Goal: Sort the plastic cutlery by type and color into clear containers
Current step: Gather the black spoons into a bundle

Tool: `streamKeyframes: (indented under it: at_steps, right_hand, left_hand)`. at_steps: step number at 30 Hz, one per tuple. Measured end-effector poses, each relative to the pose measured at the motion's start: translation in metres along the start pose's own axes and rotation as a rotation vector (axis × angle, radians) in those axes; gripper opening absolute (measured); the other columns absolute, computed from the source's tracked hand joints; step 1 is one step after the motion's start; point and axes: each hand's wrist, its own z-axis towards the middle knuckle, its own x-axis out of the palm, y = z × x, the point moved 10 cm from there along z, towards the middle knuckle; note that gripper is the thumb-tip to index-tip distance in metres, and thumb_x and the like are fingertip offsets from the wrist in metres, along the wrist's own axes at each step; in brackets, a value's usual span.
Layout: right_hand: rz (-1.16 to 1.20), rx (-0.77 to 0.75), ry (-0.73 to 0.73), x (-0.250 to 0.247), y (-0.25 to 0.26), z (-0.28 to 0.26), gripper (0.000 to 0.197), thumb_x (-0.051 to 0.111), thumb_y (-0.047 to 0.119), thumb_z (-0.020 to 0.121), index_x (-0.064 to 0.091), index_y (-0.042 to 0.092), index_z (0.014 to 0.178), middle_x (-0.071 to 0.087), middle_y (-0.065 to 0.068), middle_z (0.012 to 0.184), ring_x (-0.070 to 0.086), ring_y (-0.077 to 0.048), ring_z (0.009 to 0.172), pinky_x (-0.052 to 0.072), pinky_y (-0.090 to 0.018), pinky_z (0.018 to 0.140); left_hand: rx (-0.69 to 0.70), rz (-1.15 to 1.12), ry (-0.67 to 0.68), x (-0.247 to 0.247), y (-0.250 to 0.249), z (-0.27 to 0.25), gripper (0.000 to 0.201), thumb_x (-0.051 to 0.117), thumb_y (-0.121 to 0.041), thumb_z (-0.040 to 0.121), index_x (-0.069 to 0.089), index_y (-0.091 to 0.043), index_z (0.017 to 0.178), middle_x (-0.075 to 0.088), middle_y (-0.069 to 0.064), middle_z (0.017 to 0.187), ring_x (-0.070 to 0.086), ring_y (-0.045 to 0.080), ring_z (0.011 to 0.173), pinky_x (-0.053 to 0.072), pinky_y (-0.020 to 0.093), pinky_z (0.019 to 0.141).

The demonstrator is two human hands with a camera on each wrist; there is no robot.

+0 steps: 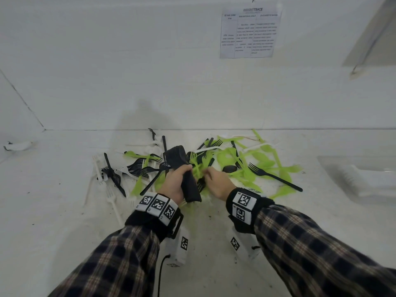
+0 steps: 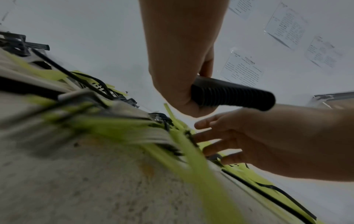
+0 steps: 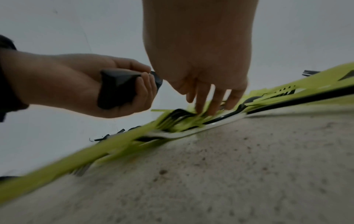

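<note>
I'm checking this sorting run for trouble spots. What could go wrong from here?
The left hand grips a thick stack of black spoons; adding more may make it slip or fan out. The right hand reaches into tangled green and black cutlery, so it might lift the wrong piece or drag neighbours along.

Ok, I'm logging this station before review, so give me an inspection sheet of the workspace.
Surface: white table, speckled with dirt.
Job's things: mixed pile of black, green and white plastic cutlery; clear container at right, contents unclear.
Clutter: nothing seen.
Grippers: left hand grips a stack of black spoons; right hand reaches fingers-down into the pile.
Cables: black cable below the left wrist.
Surroundings: white wall with a printed sheet.
</note>
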Motion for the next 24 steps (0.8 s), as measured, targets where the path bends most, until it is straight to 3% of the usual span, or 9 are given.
streamKeyframes:
  at_steps: [3, 5, 7, 10, 14, 18, 22, 24]
  right_hand:
    - [-0.031, 0.013, -0.045, -0.014, -0.006, 0.002, 0.032, 0.037, 0.003, 0.093, 0.05, 0.003, 0.123, 0.05, -0.016, 0.129, 0.047, -0.03, 0.119, 0.04, -0.034, 0.097]
    - [-0.228, 0.067, 0.007, -0.014, -0.016, 0.005, 0.042, 0.039, 0.004, 0.093, 0.042, 0.006, 0.134, 0.037, -0.013, 0.142, 0.034, -0.03, 0.13, 0.034, -0.038, 0.106]
    - [-0.346, 0.064, 0.085, -0.01, -0.021, 0.006, 0.042, 0.038, 0.004, 0.094, 0.045, 0.006, 0.135, 0.038, -0.013, 0.143, 0.036, -0.032, 0.13, 0.035, -0.039, 0.107]
    - [-0.347, 0.027, 0.139, -0.006, -0.021, 0.009, 0.033, 0.04, 0.002, 0.093, 0.057, 0.002, 0.122, 0.049, -0.016, 0.128, 0.05, -0.03, 0.118, 0.043, -0.035, 0.097]
    - [-0.369, 0.007, 0.115, -0.009, -0.02, 0.006, 0.029, 0.039, 0.015, 0.096, 0.055, 0.0, 0.115, 0.052, -0.017, 0.122, 0.052, -0.03, 0.113, 0.043, -0.032, 0.088]
    - [-0.341, 0.038, 0.078, -0.013, -0.023, 0.008, 0.026, 0.042, 0.006, 0.095, 0.052, 0.0, 0.117, 0.05, -0.017, 0.124, 0.053, -0.029, 0.112, 0.045, -0.03, 0.087]
    - [-0.293, 0.098, 0.059, -0.019, -0.033, 0.01, 0.024, 0.048, 0.01, 0.095, 0.055, -0.004, 0.112, 0.057, -0.018, 0.112, 0.058, -0.028, 0.094, 0.044, -0.027, 0.069]
    - [-0.307, 0.132, 0.076, -0.016, -0.039, 0.01, 0.031, 0.054, 0.021, 0.093, 0.057, -0.003, 0.112, 0.054, -0.014, 0.097, 0.05, -0.022, 0.081, 0.036, -0.022, 0.052]
  left_hand:
    - [-0.005, 0.009, 0.008, 0.004, 0.002, -0.002, 0.009, 0.059, -0.01, 0.088, 0.051, -0.007, 0.088, 0.051, 0.005, 0.069, 0.051, 0.017, 0.055, 0.048, 0.026, 0.051]
    - [-0.009, 0.005, 0.004, 0.004, 0.003, -0.003, 0.011, 0.059, -0.012, 0.088, 0.051, -0.007, 0.094, 0.052, 0.004, 0.07, 0.052, 0.017, 0.055, 0.048, 0.025, 0.049]
    - [-0.016, 0.007, -0.005, 0.002, 0.005, -0.003, 0.017, 0.06, -0.013, 0.088, 0.049, -0.007, 0.1, 0.052, 0.004, 0.071, 0.052, 0.017, 0.056, 0.048, 0.024, 0.048]
    - [-0.029, 0.014, -0.027, -0.002, 0.008, -0.002, 0.022, 0.062, -0.015, 0.087, 0.048, -0.007, 0.101, 0.052, 0.005, 0.073, 0.053, 0.018, 0.059, 0.048, 0.025, 0.048]
    - [-0.035, 0.03, -0.04, -0.002, 0.01, -0.003, 0.013, 0.061, -0.017, 0.087, 0.051, -0.008, 0.089, 0.052, 0.005, 0.069, 0.053, 0.018, 0.057, 0.046, 0.026, 0.049]
    - [-0.026, 0.028, -0.041, -0.001, 0.013, -0.003, 0.015, 0.062, -0.018, 0.087, 0.05, -0.009, 0.092, 0.051, 0.005, 0.07, 0.053, 0.017, 0.058, 0.046, 0.027, 0.051]
    - [-0.027, 0.017, -0.046, 0.0, 0.016, -0.004, 0.023, 0.062, -0.018, 0.086, 0.05, -0.008, 0.102, 0.053, 0.005, 0.071, 0.054, 0.017, 0.06, 0.045, 0.03, 0.055]
    - [-0.026, 0.022, -0.054, -0.001, 0.017, -0.005, 0.024, 0.063, -0.019, 0.086, 0.05, -0.008, 0.103, 0.053, 0.005, 0.071, 0.055, 0.017, 0.061, 0.045, 0.03, 0.055]
